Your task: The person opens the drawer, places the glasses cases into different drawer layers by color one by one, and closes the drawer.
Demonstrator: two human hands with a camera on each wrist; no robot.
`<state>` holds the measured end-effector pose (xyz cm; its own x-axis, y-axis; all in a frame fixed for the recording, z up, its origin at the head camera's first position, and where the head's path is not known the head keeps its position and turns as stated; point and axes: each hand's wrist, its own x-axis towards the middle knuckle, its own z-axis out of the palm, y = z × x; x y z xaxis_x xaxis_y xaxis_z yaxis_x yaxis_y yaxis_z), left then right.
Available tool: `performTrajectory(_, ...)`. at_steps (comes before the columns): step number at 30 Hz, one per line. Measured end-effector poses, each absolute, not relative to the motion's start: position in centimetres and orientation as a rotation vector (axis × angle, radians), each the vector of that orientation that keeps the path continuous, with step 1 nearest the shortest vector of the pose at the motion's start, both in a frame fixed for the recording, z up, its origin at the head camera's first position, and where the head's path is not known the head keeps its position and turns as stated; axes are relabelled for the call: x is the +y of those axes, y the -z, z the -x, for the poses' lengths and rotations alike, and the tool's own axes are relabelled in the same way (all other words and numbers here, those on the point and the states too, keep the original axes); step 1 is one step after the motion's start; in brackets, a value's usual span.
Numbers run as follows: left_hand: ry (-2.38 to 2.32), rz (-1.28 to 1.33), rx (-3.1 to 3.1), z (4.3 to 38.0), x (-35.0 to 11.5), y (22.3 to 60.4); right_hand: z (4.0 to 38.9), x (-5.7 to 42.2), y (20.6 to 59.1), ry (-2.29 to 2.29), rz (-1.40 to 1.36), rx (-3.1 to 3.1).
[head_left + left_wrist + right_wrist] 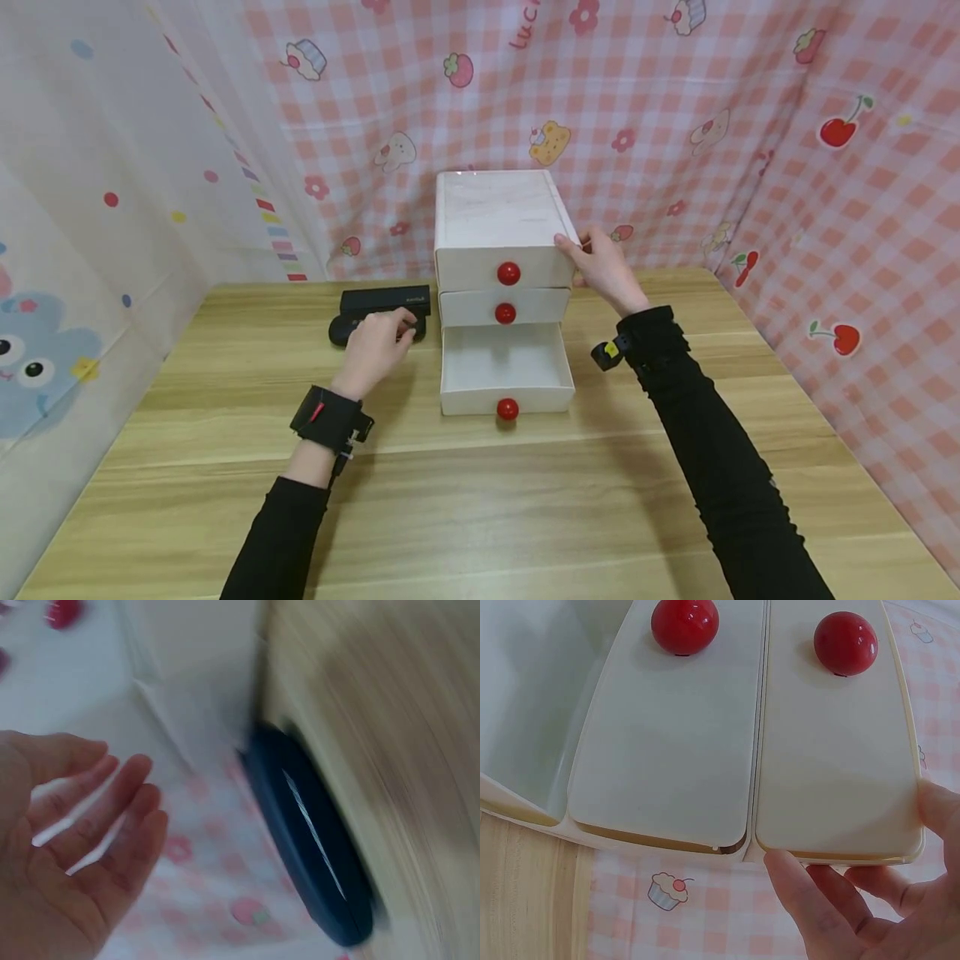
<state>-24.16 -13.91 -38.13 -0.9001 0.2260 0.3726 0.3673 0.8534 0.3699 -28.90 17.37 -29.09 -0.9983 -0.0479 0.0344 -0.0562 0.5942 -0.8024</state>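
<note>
A small white drawer cabinet (491, 208) with three red-knobbed drawers stands in the middle of the table. Its bottom drawer (506, 358) is pulled out and has nothing inside; the upper two are closed. My right hand (606, 265) grips the cabinet's upper right side, thumb at the top edge and fingers along the side (810, 900). To the cabinet's left, my left hand (378, 346) hovers with loosely bent fingers, holding nothing. Partly behind that hand in the head view lies a dark rounded case (342, 332), shown in the left wrist view as an elongated case (307, 832) apart from the fingers.
A black rectangular box (384, 298) lies just behind the rounded case, close to the cabinet's left side. Pink checked cloth (637, 100) hangs behind the wooden table (480, 517) and along its right side. A pale printed cloth (97, 250) borders the left.
</note>
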Motion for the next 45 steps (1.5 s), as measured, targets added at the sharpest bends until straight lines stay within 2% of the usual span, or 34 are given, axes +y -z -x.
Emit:
performTrajectory(10, 0.284, 0.463, -2.83, 27.7, -16.2, 39.9, 28.8, 17.4, 29.1, -1.411, -0.088, -2.799)
performTrajectory(20, 0.23, 0.239, -3.163, 29.2, -16.7, 41.6, 28.8, 17.5, 29.2, -1.415, -0.091, -2.794)
performTrajectory(32, 0.204, 0.208, -3.093, 28.4, -16.5, 41.8, 28.8, 17.5, 29.3, -1.421, -0.096, -2.782)
performTrajectory(45, 0.486, 0.211, -3.008, 24.5, -16.6, 41.1, 28.8, 17.4, 29.2, -1.421, -0.105, -2.781)
